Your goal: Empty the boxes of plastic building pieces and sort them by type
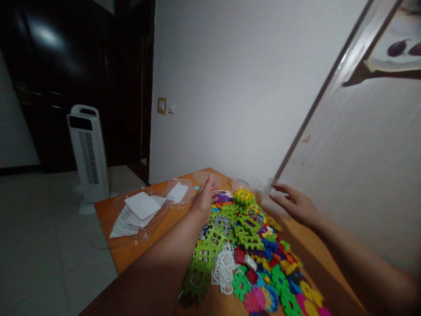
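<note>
Brightly mixed, the plastic pile [250, 241]: lime lattices [208, 246], toothed discs [258, 298]; left grip [204, 198] loosely unclosed, right grip [297, 206] impossible to tell.

Arms [164, 261] forward, hands [204, 199] apart

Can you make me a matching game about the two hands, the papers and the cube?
1. Cube
2. Right hand
3. Papers
4. Left hand

A. At the left edge of the toys
B. White
C. Yellow on top, green below
D. By clear plastic, right of the cube

Right pairs: 1-C, 2-D, 3-B, 4-A.
</note>
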Demonstrator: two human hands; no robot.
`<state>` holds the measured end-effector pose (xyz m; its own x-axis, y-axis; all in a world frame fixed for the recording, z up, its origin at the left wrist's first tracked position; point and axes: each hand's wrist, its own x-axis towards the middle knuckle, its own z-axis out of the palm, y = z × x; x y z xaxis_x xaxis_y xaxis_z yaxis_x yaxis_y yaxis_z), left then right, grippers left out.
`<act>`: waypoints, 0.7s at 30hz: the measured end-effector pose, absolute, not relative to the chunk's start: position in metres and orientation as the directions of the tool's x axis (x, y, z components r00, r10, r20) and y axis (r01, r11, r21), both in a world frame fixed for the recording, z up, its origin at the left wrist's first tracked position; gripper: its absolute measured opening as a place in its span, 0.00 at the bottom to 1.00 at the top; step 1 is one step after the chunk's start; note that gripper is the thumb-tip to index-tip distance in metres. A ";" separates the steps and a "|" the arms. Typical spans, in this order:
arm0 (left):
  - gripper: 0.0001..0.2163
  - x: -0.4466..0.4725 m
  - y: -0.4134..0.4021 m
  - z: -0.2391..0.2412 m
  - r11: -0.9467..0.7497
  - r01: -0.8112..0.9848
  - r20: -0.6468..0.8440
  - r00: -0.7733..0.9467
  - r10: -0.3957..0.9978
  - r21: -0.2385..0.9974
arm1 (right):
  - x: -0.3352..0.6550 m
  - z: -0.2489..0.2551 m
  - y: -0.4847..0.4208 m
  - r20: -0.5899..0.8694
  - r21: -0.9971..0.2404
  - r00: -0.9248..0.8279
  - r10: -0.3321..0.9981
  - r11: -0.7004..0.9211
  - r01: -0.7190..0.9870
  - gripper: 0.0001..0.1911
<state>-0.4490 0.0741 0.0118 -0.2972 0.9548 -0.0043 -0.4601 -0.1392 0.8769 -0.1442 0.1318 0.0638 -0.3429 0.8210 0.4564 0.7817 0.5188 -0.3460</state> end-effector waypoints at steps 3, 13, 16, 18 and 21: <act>0.29 -0.443 0.069 0.011 -0.191 -0.288 0.136 -0.199 0.970 0.938 | -0.203 0.055 0.116 0.399 -0.483 -0.433 0.808 0.587 0.650 0.38; 0.09 -0.442 0.065 -0.006 -0.432 0.376 0.461 0.013 0.887 0.820 | -0.188 0.024 0.112 0.361 -0.476 -0.326 0.874 0.473 0.741 0.27; 0.04 -0.445 0.071 -0.008 -0.413 0.424 0.468 -0.030 0.883 0.806 | -0.155 0.017 0.108 0.330 -0.494 -0.225 0.917 0.371 0.786 0.27; 0.04 -0.447 0.074 -0.008 -0.403 0.464 0.485 -0.067 0.872 0.789 | -0.142 0.013 0.102 0.312 -0.497 -0.183 0.932 0.324 0.805 0.26; 0.06 -0.449 0.076 -0.007 -0.369 0.528 0.500 -0.125 0.857 0.765 | -0.138 0.012 0.090 0.316 -0.507 -0.128 0.940 0.281 0.815 0.26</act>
<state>-0.4493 0.0765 -0.0072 -0.1247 0.8572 0.4996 0.5277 -0.3691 0.7651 -0.1379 0.0905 0.0120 -0.1276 0.9401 0.3162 0.8149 0.2812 -0.5069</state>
